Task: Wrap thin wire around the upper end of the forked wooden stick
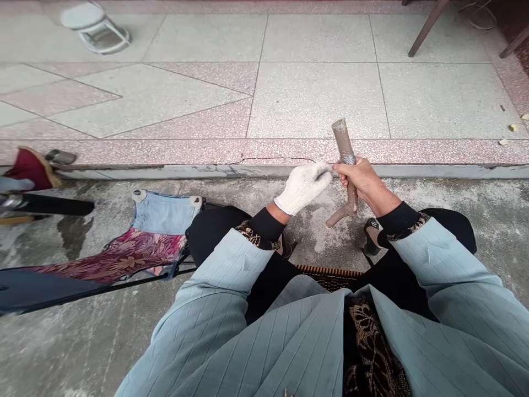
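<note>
A forked wooden stick stands tilted in front of me, its cut end upward and a short side branch low down. My right hand is wrapped round its middle, thumb reaching to the left. Just above that grip, a shiny silvery band of what looks like wire or tape circles the stick. My left hand wears a white knitted glove. Its fingers are pinched together close to the right thumb, and whatever they hold is too small to make out. A thin dark line, wire or crack, runs left from the glove.
A raised tiled step crosses in front. To my left are a folding chair with flowered fabric, a black tube and another person's red shoe. A white stool and wooden furniture legs stand farther back.
</note>
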`<state>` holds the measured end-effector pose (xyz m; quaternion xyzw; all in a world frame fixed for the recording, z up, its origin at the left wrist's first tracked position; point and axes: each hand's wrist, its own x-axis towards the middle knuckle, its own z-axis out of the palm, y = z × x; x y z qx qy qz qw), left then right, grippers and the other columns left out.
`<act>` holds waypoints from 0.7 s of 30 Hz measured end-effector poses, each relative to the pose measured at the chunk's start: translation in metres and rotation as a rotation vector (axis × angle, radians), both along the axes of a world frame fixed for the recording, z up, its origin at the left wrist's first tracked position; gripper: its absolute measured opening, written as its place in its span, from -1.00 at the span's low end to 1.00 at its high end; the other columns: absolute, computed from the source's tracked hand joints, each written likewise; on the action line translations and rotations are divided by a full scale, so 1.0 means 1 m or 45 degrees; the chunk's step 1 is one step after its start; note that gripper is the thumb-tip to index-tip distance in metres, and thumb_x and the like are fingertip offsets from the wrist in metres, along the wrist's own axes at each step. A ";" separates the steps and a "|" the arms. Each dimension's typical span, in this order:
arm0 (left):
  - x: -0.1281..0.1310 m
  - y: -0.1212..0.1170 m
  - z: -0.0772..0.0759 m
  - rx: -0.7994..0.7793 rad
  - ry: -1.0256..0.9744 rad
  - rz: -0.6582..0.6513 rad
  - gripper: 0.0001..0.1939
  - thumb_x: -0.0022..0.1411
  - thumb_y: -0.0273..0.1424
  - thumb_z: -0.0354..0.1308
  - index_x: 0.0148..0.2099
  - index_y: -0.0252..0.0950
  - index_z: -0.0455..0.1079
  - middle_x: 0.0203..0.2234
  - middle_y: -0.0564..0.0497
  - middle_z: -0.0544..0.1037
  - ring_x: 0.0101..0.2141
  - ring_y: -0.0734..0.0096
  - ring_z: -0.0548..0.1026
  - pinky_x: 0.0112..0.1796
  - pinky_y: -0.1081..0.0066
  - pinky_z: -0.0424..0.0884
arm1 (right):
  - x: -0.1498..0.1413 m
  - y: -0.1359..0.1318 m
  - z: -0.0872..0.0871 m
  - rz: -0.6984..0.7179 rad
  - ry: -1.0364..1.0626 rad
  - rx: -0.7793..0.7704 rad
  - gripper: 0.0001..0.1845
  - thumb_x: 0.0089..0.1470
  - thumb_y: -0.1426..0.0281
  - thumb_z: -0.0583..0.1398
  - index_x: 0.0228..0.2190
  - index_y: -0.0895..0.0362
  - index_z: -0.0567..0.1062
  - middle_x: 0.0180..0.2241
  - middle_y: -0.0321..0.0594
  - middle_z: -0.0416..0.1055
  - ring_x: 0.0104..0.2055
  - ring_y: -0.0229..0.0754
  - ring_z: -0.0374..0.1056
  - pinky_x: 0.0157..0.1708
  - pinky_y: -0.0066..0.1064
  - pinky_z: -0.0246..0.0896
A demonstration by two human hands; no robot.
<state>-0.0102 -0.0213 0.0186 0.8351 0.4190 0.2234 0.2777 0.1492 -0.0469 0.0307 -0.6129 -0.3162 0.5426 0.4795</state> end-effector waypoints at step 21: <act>0.000 0.002 -0.001 -0.966 -0.819 0.036 -0.81 0.11 -0.27 0.15 -0.37 -0.32 0.32 -0.57 0.11 0.35 -0.64 0.66 0.11 -0.59 0.52 0.12 | 0.010 0.001 -0.012 0.162 -0.279 0.346 -0.84 -0.19 0.35 0.30 -0.49 0.15 0.47 -0.66 -0.41 0.31 -0.63 -0.36 0.18 -0.58 -0.48 0.13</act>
